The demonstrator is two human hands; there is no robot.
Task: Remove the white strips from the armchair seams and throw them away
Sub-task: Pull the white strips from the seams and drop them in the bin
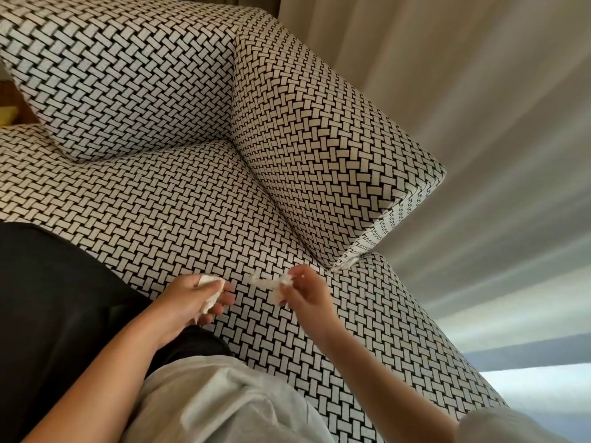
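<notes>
Upholstery in a black-and-white basket-weave fabric is seen from the head view across the whole armchair (179,203), with its blocky armrest (313,129) taken as the reference.

A crumpled white fibrous strip (267,282) is held just in front of the armrest's lower front corner, above the seat. It is pinched between the thumb and fingertips of the right hand (307,295), whose fingers are curled round it.

A second bunched white strip (209,305) is gripped farther from the armrest, toward the person's body. It is enclosed by the left hand (192,302), with thumb and curled fingers closed on it.

A small white remnant (347,264) is visible in the seam directly under the armrest's front corner, where it meets the seat.

A matching back cushion (121,78) is leaned against the chair back beside the armrest's inner face. Pale pleated curtains (447,75) are hung beyond the armrest's outer side. A white shirt (230,404) and a black garment (48,298) are seen nearest the camera.
</notes>
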